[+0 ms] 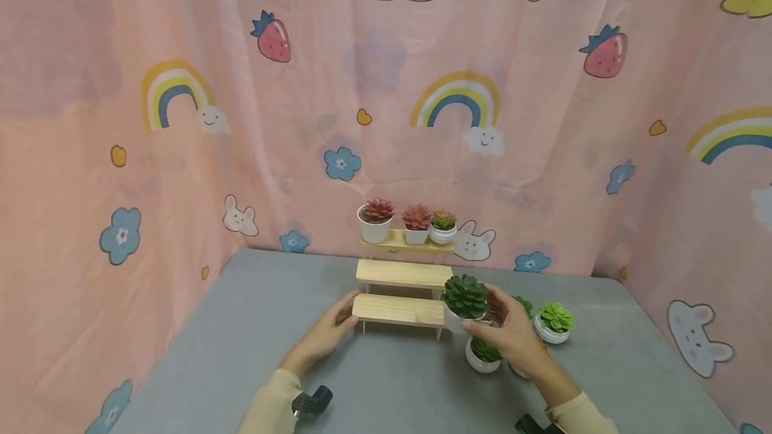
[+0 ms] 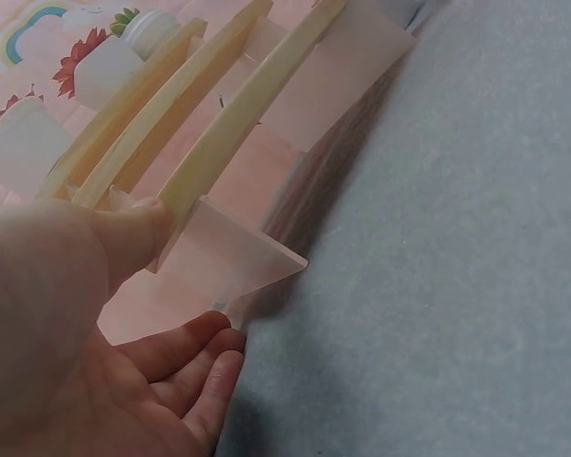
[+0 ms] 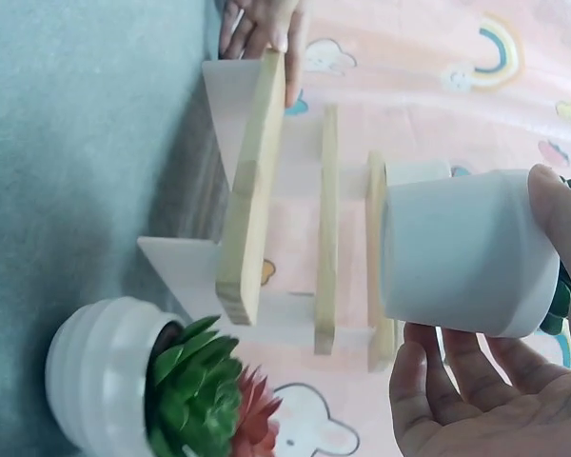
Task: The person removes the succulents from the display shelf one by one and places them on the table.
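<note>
Dark green succulent [image 1: 466, 295] in a white pot [image 1: 456, 320] sits in my right hand [image 1: 512, 333], thumb on the near side and fingers curled round the rest, held above the desk [image 1: 253, 340] near the right end of the wooden stand [image 1: 399, 310]. My left hand [image 1: 326, 327] is loose and spread at the stand's left end, its thumb touching the lowest step while other fingers lie relaxed beside the clear side support [image 2: 238, 249]. On the far, top step stand three potted plants: a reddish one [image 1: 376, 220] at left, a pink-red one [image 1: 417, 223] in the middle, and a small green-and-orange one [image 1: 443, 225] at right. To the right on the desk I have a bright green plant [image 1: 553, 323], and nearer, a green plant [image 1: 483, 355] in a ribbed pot; others there are partly hidden by my hand. A pink patterned cloth [image 1: 386, 166] hangs behind the desk.
</note>
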The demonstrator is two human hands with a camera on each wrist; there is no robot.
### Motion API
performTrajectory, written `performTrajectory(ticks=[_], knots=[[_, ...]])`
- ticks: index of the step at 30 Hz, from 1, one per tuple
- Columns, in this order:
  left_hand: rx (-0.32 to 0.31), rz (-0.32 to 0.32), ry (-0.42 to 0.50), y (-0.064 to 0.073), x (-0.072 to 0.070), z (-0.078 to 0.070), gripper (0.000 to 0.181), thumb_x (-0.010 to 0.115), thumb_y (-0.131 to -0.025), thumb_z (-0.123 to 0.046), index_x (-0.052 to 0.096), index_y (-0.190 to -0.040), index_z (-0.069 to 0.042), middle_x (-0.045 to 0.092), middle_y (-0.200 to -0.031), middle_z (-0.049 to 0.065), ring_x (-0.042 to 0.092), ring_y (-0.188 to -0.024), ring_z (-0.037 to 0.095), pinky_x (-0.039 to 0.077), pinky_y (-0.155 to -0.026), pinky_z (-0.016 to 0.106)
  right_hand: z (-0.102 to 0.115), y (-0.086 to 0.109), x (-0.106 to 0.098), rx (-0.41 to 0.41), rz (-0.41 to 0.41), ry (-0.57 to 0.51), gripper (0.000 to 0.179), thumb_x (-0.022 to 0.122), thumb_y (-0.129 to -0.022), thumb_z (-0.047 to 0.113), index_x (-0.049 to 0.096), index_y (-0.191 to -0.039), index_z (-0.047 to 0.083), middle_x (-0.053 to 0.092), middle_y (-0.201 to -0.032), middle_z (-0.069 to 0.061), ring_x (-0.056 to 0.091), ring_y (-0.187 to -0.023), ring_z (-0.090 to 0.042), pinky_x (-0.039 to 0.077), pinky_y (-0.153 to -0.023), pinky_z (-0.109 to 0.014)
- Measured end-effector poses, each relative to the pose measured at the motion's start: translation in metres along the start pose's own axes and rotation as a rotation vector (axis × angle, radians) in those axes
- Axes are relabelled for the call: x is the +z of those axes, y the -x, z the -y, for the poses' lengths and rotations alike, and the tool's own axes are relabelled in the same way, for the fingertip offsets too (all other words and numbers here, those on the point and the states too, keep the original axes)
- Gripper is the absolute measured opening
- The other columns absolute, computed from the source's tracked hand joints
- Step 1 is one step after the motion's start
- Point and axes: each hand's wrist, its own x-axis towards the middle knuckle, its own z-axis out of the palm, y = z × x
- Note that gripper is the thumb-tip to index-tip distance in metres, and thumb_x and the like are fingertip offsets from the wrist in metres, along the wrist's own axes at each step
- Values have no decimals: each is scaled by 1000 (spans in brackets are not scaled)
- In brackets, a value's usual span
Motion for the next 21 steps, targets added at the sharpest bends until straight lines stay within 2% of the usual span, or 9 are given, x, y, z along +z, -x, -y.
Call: performTrajectory(ticks=[6, 12, 17, 21], knots=[[-3, 5, -12, -2, 0, 1, 58, 53, -106, -27, 32, -160, -17, 49, -150, 27, 45, -141, 47, 35, -115, 64, -8, 9, -8, 29, -41, 22, 84, 72, -93, 16, 22, -155, -11, 25, -159, -37, 31, -146, -53, 45, -108, -54], [7, 28, -6, -3, 2, 3, 58, 52, -107, -28, 31, -160, -17, 48, -151, 27, 45, -142, 47, 36, -114, 64, -16, 16, -19, 90, -62, 23, 88, 73, -93, 16, 18, -156, -12, 18, -161, -38, 24, -148, -56, 37, -112, -60], [7, 20, -8, -3, 1, 3, 57, 52, -107, -27, 31, -160, -18, 47, -151, 28, 44, -141, 48, 36, -114, 64, -25, 18, -27, 168, -63, 26, 91, 73, -94, 21, 15, -158, -9, 18, -162, -37, 29, -147, -54, 46, -109, -49], [5, 8, -5, -1, -1, 1, 57, 52, -106, -26, 32, -159, -18, 48, -151, 28, 44, -141, 48, 36, -114, 65, -32, 22, -35, 233, -52, 33, 94, 71, -96, 25, 10, -159, -6, 13, -163, -37, 28, -147, -54, 46, -110, -50]])
